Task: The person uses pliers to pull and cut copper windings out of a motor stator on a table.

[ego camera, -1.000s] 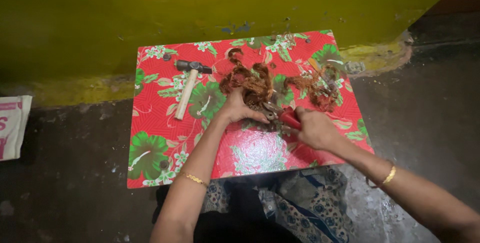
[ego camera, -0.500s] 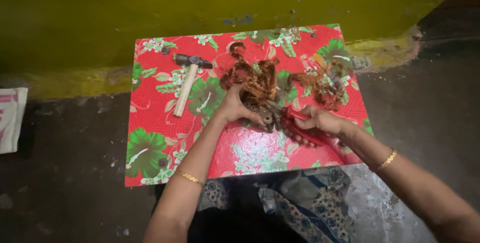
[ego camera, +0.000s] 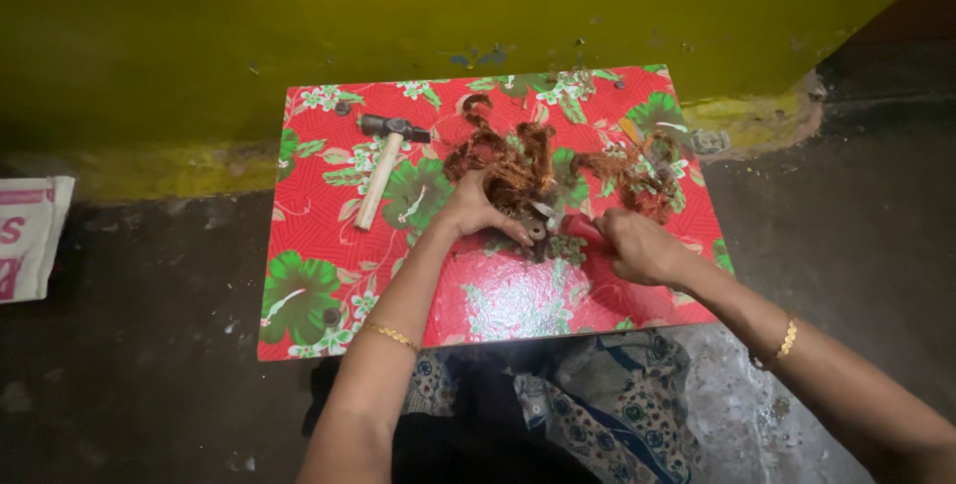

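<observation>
On the red floral table, left hand grips a tangle of copper wire, right hand closed around red-handled pliers; hammer lies further left.

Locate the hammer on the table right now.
In the head view, the hammer lies on the floral table toward its left, beyond the left hand, left of the wire tangle.

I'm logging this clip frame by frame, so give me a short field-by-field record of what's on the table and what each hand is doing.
Surface: low table with red floral cover
Left hand: rests on a tangle of coppery wire
Right hand: grips a red-handled cutting tool, jaws at the wire
Second tangle: beyond the right hand
Hammer: lies untouched, left of the wire
Backdrop: yellow wall
</observation>
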